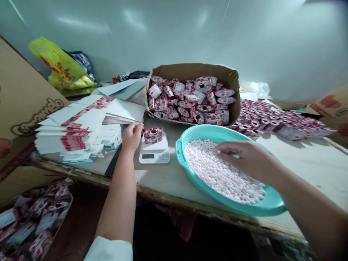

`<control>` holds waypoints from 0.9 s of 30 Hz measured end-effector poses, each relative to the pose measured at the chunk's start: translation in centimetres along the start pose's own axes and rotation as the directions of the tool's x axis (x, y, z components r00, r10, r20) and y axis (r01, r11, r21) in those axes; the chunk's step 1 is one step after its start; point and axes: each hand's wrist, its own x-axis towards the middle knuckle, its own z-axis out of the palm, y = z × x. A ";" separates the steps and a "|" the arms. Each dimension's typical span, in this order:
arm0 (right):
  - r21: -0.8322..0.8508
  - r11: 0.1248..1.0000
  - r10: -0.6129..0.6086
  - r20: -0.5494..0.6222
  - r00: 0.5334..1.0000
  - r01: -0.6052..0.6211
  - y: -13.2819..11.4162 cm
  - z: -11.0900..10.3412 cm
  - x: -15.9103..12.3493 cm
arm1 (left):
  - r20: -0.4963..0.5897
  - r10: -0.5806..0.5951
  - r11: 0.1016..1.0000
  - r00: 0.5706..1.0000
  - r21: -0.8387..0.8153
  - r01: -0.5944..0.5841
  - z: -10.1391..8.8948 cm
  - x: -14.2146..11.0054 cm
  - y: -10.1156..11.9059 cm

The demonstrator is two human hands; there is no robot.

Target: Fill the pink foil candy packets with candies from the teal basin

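My left hand is closed, its fingers curled, just left of a white digital scale. What it holds, if anything, is hidden. On the scale's plate stands a small oval red-and-pink printed box with a dark hole in its top. The scale's display is lit, but too small to read. Over a turquoise plastic basin, my right hand has its fingers pinched together, with a small white candy at the fingertips. Many small white and pinkish candies fill the basin's floor.
Behind the scale stands a cardboard carton full of similar small boxes. Stacked flat white-and-red cartons lie at left. More small boxes stand in rows at right. Below the table edge, another carton holds boxes. A yellow bag lies behind.
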 end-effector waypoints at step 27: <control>0.056 0.973 -0.222 -0.060 0.973 0.225 -7.3 6.6 17.6 | -0.166 -0.033 0.999 0.986 0.030 0.038 0.0 0.1 -0.6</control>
